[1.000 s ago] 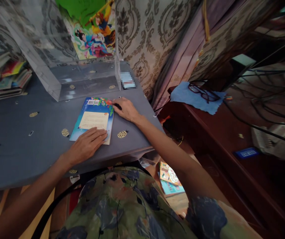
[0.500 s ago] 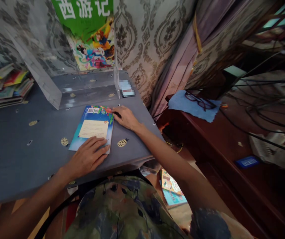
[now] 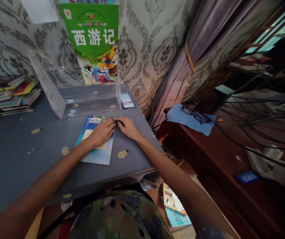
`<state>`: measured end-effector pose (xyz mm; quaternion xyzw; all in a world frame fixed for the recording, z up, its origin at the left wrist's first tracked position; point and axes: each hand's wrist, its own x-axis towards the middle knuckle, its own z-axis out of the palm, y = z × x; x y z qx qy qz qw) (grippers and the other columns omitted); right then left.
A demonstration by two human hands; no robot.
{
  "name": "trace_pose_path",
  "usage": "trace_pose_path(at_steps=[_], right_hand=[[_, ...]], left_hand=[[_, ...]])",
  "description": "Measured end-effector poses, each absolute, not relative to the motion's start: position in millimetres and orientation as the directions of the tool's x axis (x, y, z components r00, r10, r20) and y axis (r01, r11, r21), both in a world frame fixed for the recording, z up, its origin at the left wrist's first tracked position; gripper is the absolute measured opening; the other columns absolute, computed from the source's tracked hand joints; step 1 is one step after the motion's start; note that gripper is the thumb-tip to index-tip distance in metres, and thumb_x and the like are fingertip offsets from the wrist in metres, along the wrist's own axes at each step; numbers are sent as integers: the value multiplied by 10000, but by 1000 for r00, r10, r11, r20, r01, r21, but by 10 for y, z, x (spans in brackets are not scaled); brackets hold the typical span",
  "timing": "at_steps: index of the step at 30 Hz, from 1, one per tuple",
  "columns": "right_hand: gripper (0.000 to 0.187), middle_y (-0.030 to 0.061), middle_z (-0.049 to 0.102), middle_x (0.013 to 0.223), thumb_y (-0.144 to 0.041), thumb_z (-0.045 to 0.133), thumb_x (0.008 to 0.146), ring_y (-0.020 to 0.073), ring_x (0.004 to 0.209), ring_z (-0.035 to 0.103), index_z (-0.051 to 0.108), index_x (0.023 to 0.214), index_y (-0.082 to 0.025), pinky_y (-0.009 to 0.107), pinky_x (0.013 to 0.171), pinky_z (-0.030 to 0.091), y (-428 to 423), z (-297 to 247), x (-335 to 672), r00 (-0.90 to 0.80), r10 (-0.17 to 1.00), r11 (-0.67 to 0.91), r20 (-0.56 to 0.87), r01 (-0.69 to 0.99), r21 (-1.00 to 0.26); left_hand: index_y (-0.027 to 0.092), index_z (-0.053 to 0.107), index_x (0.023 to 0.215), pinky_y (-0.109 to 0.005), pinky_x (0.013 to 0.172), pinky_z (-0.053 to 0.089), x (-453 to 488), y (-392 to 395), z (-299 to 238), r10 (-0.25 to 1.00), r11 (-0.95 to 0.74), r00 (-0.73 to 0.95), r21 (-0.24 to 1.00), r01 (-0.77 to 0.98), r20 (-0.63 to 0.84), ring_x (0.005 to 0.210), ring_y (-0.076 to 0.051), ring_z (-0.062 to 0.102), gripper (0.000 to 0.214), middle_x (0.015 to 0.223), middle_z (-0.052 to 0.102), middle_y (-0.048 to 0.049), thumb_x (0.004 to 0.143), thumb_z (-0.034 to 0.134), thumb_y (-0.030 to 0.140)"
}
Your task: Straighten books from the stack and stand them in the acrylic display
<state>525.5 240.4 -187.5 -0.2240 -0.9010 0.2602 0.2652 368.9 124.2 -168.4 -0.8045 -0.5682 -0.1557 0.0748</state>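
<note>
A blue book [image 3: 99,157] lies closed on the cloth-covered table, its back cover with barcodes facing up. My left hand [image 3: 102,133] rests flat across the cover, fingers stretched towards the top right corner and hiding part of the pale text panel. At that same corner is my right hand [image 3: 127,127], thumb and forefinger closed on the book's edge. The fingertips of both hands meet there. Behind the book stands a clear acrylic rack [image 3: 90,105], with an upright green book [image 3: 92,56] at its back.
A stack of books [image 3: 10,96] sits on the table's left. Beside the rack lies a small blurred-out item [image 3: 127,100]. To the right, a dark red desk [image 3: 207,156] carries glasses [image 3: 197,114] on a blue cloth [image 3: 176,114], and cables. More books [image 3: 176,209] lie low by the table.
My left hand has slid from the book's lower part up to its top right corner, meeting my right hand. The right hand stays at the corner. The view has tilted up a little.
</note>
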Motion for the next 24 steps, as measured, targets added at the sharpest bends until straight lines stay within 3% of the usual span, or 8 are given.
trace_pose_path(at_steps=[5, 15, 20, 24], right_hand=[[406, 108, 686, 1256, -94, 444, 921, 218, 1169, 621, 607, 1286, -169, 407, 1046, 471, 2441, -1910, 5262, -736, 559, 751, 381, 256, -608], [404, 104, 679, 1260, -93, 459, 917, 217, 1169, 611, 600, 1286, -177, 404, 1046, 467, 2454, -1924, 5250, -752, 546, 773, 369, 282, -569], [399, 123, 697, 1223, -98, 457, 923, 226, 1138, 624, 612, 1288, -141, 406, 1032, 478, 2432, -1910, 5246, -758, 542, 781, 363, 296, -549], [409, 99, 700, 1241, -78, 468, 902, 233, 1162, 622, 663, 1245, -185, 425, 1047, 471, 2433, -1926, 5241, -779, 497, 818, 382, 272, -507]], left_hand=[[118, 604, 1249, -467, 1024, 476, 3646, 1474, -1740, 882, -324, 271, 78, 943, 386, 1166, -253, 614, 350, 1257, 659, -155, 1002, 378, 216], [146, 605, 1286, -475, 1043, 453, 3637, 1468, -1753, 899, -300, 224, 156, 941, 375, 1213, -250, 598, 370, 1305, 649, -144, 1001, 386, 231], [138, 620, 1273, -491, 1079, 442, 3584, 1402, -1749, 887, -360, 285, 158, 919, 363, 1249, -248, 583, 363, 1319, 645, -143, 983, 423, 232], [137, 628, 1267, -484, 1090, 442, 3598, 1210, -1708, 858, -439, 363, 153, 885, 363, 1263, -238, 574, 363, 1300, 655, -138, 993, 412, 234]])
